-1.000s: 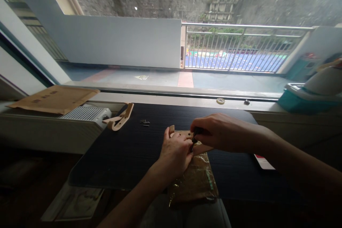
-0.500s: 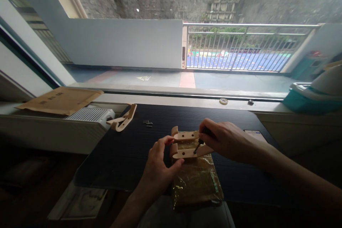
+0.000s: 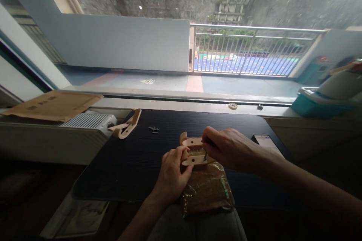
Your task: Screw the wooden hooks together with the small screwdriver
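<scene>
My right hand [image 3: 226, 145] is wrapped round a screwdriver [image 3: 205, 156], its handle mostly hidden in the fist. The shaft points down at a hole in a pale wooden hook [image 3: 198, 160], which has drilled holes and an upturned end. My left hand [image 3: 173, 169] pinches that hook's upturned end, thumb on the near side and fingers behind. Just beyond lies a matching wooden hook [image 3: 190, 142]. Both rest across a flat block wrapped in shiny brown film [image 3: 207, 190], which overhangs the table's near edge.
On the dark table [image 3: 121, 173], several screws [image 3: 154, 129] lie left of the block. More wooden hook pieces [image 3: 130, 127] stand at the left edge. A phone [image 3: 267, 143] lies right, beyond my forearm. A tape roll [image 3: 233, 106] and a teal container [image 3: 311, 103] sit on the windowsill.
My left fingers have closed in on the near hook's upturned end. My right hand has shifted slightly left, and the screwdriver stands more upright. The whole view has moved a little.
</scene>
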Demonstrator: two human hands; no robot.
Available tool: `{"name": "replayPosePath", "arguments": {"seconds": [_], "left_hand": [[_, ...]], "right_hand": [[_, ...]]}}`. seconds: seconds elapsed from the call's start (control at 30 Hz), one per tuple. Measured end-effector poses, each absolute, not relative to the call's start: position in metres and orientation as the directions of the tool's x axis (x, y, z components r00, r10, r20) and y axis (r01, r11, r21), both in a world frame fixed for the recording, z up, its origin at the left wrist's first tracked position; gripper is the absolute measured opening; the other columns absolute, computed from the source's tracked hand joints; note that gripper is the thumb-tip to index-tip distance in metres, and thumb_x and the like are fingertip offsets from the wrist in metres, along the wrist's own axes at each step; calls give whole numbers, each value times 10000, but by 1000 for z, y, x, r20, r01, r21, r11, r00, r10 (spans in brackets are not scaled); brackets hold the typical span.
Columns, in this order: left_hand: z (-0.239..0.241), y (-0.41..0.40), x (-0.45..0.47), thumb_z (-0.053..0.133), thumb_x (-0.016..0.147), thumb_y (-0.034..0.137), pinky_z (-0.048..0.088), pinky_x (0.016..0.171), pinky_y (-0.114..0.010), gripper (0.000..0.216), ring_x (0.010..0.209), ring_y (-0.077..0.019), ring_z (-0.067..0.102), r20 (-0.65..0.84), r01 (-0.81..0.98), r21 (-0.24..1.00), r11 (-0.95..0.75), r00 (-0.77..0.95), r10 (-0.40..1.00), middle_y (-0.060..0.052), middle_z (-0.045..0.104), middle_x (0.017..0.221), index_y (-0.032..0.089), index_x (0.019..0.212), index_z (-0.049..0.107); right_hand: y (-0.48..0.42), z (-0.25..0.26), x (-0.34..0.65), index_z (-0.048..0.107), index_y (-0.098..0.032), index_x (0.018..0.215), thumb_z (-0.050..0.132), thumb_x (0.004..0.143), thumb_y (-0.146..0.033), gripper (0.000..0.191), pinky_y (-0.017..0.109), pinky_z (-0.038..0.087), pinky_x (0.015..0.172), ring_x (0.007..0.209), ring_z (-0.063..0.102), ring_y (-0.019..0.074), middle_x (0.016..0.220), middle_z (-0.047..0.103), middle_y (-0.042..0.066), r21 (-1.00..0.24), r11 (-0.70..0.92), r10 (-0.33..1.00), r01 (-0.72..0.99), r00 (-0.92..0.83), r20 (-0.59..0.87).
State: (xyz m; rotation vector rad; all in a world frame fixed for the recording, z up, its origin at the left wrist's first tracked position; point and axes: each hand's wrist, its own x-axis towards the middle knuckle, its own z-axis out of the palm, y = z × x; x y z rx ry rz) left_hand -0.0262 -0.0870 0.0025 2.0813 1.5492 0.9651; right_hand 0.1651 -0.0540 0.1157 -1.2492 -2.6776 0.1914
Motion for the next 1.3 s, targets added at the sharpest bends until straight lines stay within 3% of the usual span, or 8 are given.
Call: {"name": "replayPosePath", "arguments": {"seconds": [0.17, 0.3, 0.5, 0.63, 0.77, 1.07, 1.3], "left_hand": [[-2, -88, -25, 586, 741, 143, 407, 918, -422, 389, 967, -209, 547, 310, 665, 674, -320, 138, 940, -25, 585, 998, 240, 1096, 458], [-11, -90, -23, 613, 743, 178, 419, 931, -408, 541, 1034, -214, 533, 309, 577, 764, -288, 65, 949, -45, 553, 1084, 264, 1230, 392], [-25, -89, -19, 627, 754, 208, 432, 934, -381, 524, 983, -188, 558, 304, 440, 851, -287, 34, 952, -25, 547, 1014, 269, 1219, 391], [-23, -88, -21, 629, 756, 214, 431, 933, -379, 573, 1017, -199, 553, 299, 438, 850, -292, 55, 953, -48, 546, 1077, 273, 1266, 374], [-19, -86, -23, 616, 764, 210, 427, 938, -381, 582, 1047, -204, 536, 299, 459, 832, -311, 101, 949, -53, 541, 1107, 283, 1288, 375], [-19, -86, -24, 626, 754, 216, 445, 898, -371, 470, 976, -197, 556, 361, 494, 793, -356, 89, 928, -22, 561, 984, 264, 1189, 454], [-21, -86, -24, 617, 763, 219, 432, 927, -393, 464, 977, -197, 559, 347, 512, 786, -346, 96, 933, -25, 562, 989, 261, 1191, 443]], "right_hand": [[-56, 117, 167, 453, -206, 895, 377, 912, -279, 107, 257, 179, 489, 473, 347, 99, 583, 488, -49, -236, 610, 789, 757, -609, 83], [-64, 115, 169, 467, -204, 904, 360, 929, -283, 136, 259, 209, 511, 509, 408, 103, 665, 556, -27, -228, 624, 776, 747, -627, 67], [-58, 118, 175, 471, -212, 961, 372, 928, -321, 151, 245, 233, 500, 512, 438, 106, 647, 561, -38, -298, 572, 804, 765, -594, 19], [-50, 127, 179, 523, -228, 913, 433, 896, -317, 128, 240, 248, 514, 546, 450, 104, 678, 582, -36, -255, 620, 772, 742, -636, 25], [-48, 135, 180, 574, -227, 862, 495, 860, -298, 106, 231, 270, 523, 592, 475, 101, 724, 608, -29, -291, 677, 703, 676, -711, -15], [-43, 140, 173, 581, -211, 845, 461, 871, -404, 229, 236, 247, 484, 522, 445, 100, 652, 595, -16, -229, 633, 753, 740, -657, -42], [-42, 156, 171, 598, -205, 783, 504, 800, -206, 95, 229, 263, 522, 602, 466, 95, 721, 620, -20, -189, 747, 634, 638, -768, -89]]}}
